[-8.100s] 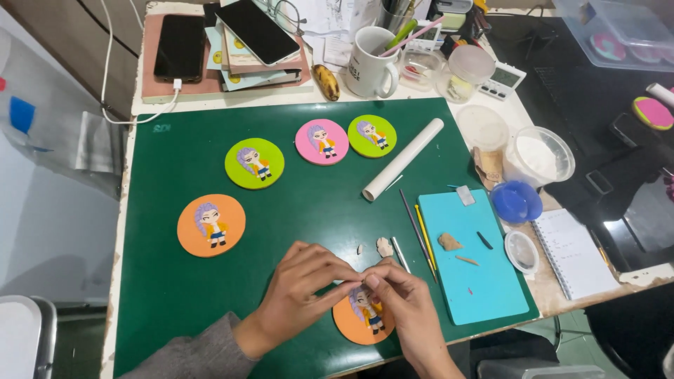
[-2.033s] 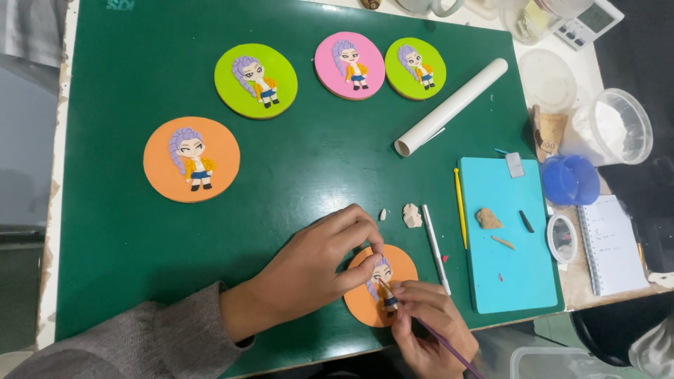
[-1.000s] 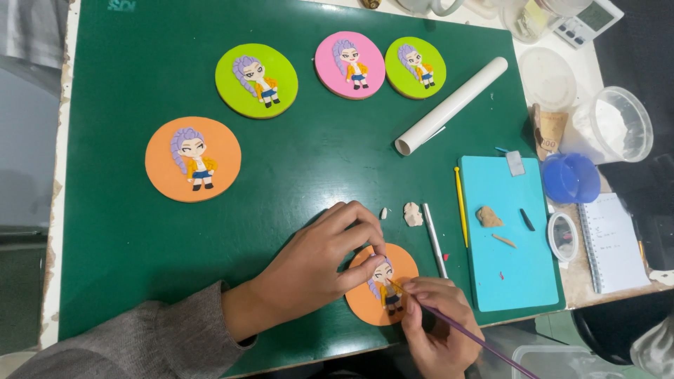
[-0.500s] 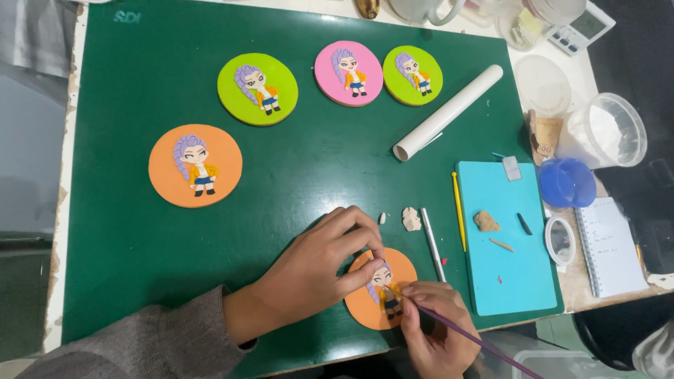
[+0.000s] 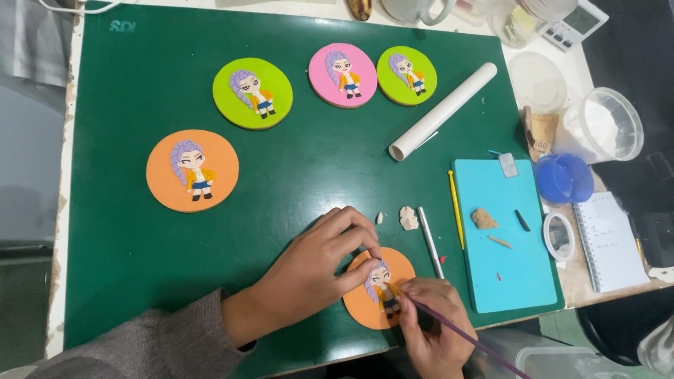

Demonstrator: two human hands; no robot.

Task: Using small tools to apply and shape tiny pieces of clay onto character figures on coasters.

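The left hand (image 5: 319,263) presses its fingers on an orange disc (image 5: 379,289) lying on the green mat (image 5: 140,231). The right hand (image 5: 432,326) grips a thin purple stick (image 5: 463,335), touching the disc's little figure (image 5: 382,284).

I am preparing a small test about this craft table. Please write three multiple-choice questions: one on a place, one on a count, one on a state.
1. Where does the white roller lie?
A) on the green mat
B) on the blue board
C) on the notebook

2. How many round discs with a figure are there?
A) three
B) five
C) seven

3. What does the right hand hold?
A) nothing
B) a thin purple tool
C) a cup

Answers: 1 A, it rests on the mat; 2 B, two orange, two green, one pink; 3 B, fingers grip it over the orange disc, which the left hand steadies.
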